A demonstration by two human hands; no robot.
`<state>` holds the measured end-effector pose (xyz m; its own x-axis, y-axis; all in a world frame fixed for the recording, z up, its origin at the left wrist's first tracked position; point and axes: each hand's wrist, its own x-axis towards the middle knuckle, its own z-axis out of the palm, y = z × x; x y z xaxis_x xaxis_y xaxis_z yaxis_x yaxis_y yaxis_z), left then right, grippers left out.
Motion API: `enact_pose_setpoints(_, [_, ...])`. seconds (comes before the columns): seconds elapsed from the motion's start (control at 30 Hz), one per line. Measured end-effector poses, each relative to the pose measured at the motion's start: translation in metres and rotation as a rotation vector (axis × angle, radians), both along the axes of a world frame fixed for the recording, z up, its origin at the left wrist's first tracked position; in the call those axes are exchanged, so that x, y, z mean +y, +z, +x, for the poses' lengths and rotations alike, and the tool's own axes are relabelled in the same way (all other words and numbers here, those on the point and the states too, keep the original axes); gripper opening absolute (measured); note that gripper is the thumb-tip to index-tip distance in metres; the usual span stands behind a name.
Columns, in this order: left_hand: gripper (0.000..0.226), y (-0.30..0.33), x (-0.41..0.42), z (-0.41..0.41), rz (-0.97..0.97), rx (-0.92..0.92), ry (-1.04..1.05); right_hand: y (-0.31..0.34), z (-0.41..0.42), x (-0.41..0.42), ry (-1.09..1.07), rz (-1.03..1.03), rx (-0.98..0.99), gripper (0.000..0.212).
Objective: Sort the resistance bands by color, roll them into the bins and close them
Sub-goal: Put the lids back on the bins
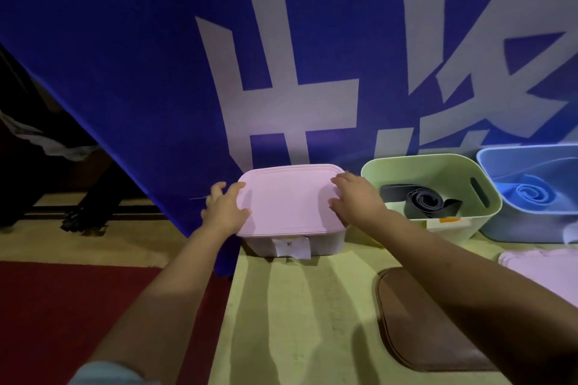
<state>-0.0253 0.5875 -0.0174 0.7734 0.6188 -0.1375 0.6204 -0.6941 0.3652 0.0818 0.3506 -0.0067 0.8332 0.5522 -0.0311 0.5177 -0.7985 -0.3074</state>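
One pink bin (291,244) sits on the table by the blue cloth (125,72), with its pink lid (287,200) on top. Three bins stand in a row: pink, green (438,228) and blue (531,228). One dark rolled band (422,201) lies in the green bin and one blue rolled band (531,192) in the blue bin. The left hand (223,209) curls over the lid's left edge with fingers spread. The right hand (356,197) presses the right edge, fingers spread too.
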Motion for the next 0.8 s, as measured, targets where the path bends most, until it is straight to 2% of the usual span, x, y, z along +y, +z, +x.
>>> enact_pose_setpoints(0.07, [0.057, 0.012, -0.025, -0.005, -0.005, -0.117, 0.008, 0.005, -0.012, -0.018, 0.01, 0.155, -0.005, 0.047])
enact_pose_setpoints(0.17, [0.045, 0.027, -0.081, -0.019, -0.047, -0.409, -0.043, 0.001, -0.034, -0.063, -0.022, 0.335, -0.004, 0.043])
enact_pose_setpoints(0.23, [0.035, 0.029, -0.129, -0.029, -0.213, -0.525, -0.118, -0.013, -0.049, -0.104, -0.09, 0.435, -0.017, 0.04])
enact_pose_setpoints(0.3, [0.019, 0.02, -0.177, -0.036, -0.483, -0.484, -0.18, -0.033, -0.064, -0.152, -0.181, 0.476, -0.002, 0.038])
enact_pose_setpoints(0.37, [0.012, -0.002, -0.218, -0.041, -0.695, -0.345, -0.197, -0.053, -0.075, -0.2, -0.298, 0.425, 0.057, 0.037])
enact_pose_setpoints(0.43, [0.01, -0.035, -0.244, -0.042, -0.806, -0.23, -0.092, -0.074, -0.079, -0.241, -0.402, 0.281, 0.148, 0.044])
enact_pose_setpoints(0.5, [0.015, -0.069, -0.26, -0.045, -0.887, -0.16, 0.127, -0.099, -0.08, -0.271, -0.443, 0.12, 0.245, 0.054])
enact_pose_setpoints(0.57, [0.014, -0.09, -0.272, -0.048, -0.972, -0.09, 0.316, -0.113, -0.084, -0.287, -0.407, 0.033, 0.282, 0.05])
enact_pose_setpoints(0.67, [0.039, -0.104, -0.283, -0.047, -1.115, -0.058, 0.451, -0.125, -0.096, -0.296, -0.276, -0.161, 0.277, 0.043])
enact_pose_setpoints(0.73, [0.044, -0.108, -0.289, -0.044, -1.143, -0.01, 0.456, -0.131, -0.1, -0.298, -0.171, -0.246, 0.273, 0.053])
enact_pose_setpoints(0.8, [0.046, -0.11, -0.292, -0.046, -1.127, 0.027, 0.441, -0.132, -0.105, -0.298, -0.139, -0.231, 0.283, 0.065])
